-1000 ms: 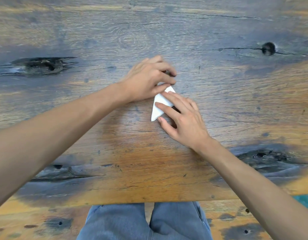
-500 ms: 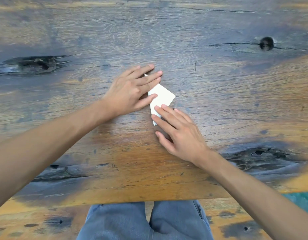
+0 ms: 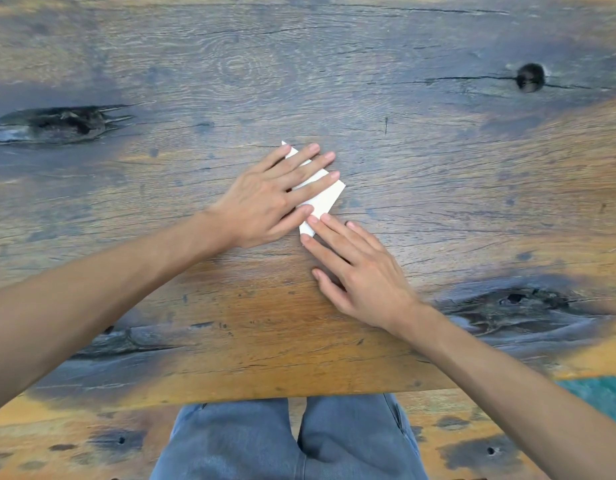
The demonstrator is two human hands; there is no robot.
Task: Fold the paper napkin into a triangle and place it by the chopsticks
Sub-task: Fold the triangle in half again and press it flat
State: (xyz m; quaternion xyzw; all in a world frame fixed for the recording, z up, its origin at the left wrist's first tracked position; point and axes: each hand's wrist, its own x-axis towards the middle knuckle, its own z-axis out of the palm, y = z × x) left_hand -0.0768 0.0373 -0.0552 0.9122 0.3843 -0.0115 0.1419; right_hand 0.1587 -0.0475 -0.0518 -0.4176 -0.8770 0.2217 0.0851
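A white paper napkin, folded into a small triangle, lies flat at the middle of the wooden table. My left hand rests palm down over its left part, fingers spread and pressing the paper. My right hand lies flat just below and to the right, with two fingertips touching the napkin's lower corner. Much of the napkin is hidden under my left fingers. No chopsticks are in view.
The table has dark knots at the left, at the right, and a round hole at the upper right. The table's near edge runs along the bottom, above my knees in blue jeans.
My left hand has gone from a closed pinch at the napkin's top to lying flat on the paper. The napkin now lies flat. My right hand has shifted slightly down.
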